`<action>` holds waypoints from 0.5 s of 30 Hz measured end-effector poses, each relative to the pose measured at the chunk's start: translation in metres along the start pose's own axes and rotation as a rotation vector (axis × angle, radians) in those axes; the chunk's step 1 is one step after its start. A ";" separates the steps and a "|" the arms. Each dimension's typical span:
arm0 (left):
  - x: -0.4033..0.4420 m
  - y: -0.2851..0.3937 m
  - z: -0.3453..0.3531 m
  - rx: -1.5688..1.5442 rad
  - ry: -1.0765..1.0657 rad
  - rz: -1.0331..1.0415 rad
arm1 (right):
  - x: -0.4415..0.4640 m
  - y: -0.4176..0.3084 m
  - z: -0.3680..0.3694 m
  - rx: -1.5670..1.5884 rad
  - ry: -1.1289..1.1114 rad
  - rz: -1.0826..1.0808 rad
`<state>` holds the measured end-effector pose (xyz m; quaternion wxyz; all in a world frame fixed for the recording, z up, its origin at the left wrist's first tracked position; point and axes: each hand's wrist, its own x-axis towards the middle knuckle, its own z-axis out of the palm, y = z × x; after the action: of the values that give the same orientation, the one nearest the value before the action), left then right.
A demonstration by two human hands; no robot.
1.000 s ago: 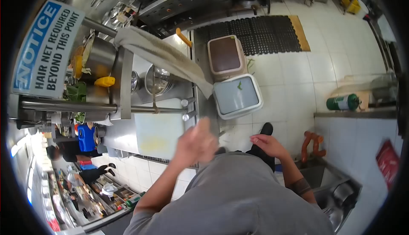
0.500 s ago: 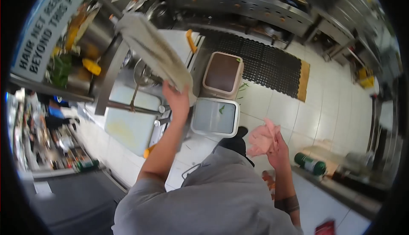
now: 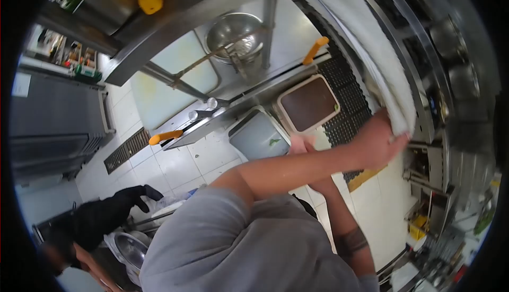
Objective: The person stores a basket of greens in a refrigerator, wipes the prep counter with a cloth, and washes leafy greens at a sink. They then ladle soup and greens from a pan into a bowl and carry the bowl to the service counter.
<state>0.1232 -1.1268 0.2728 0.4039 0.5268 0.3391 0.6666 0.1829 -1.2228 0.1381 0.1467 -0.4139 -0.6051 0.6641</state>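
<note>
My left hand (image 3: 386, 146) is closed on the lower end of a long white towel (image 3: 379, 59). The towel curves up from it to the top of the view. My left forearm reaches across my front to the right and covers part of my right hand (image 3: 322, 184). That hand is under the left forearm, and a bit of pink cloth (image 3: 301, 142) shows at its fingers. Just beyond the pink cloth stand a bin of greyish liquid (image 3: 258, 134) with a green leaf in it and a bin of brown content (image 3: 309, 103).
A steel bowl (image 3: 234, 36) and a pale cutting board (image 3: 154, 98) lie on the steel counter, behind a shelf post. Orange handles (image 3: 316, 50) stick out at its edge. A black rubber mat (image 3: 344, 117) covers the floor by the stoves. Another person (image 3: 101, 215) is at lower left.
My left hand has swung the towel from the left across to the right. My right hand with the pink cloth has come inward beneath the left forearm. The view has turned.
</note>
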 end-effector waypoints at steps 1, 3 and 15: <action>0.000 0.009 0.002 0.090 0.053 0.122 | 0.039 0.009 0.004 -0.110 0.036 -0.231; -0.004 0.027 -0.008 0.116 -0.061 0.072 | 0.113 -0.060 0.021 -0.492 0.141 -0.331; -0.030 0.049 -0.042 0.471 -0.107 -0.132 | 0.193 -0.071 0.040 -0.871 -0.287 -0.750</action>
<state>0.0772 -1.1763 0.2944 0.3300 0.6176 0.4970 0.5125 0.0132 -1.0997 0.1292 0.1047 -0.1001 -0.9407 0.3068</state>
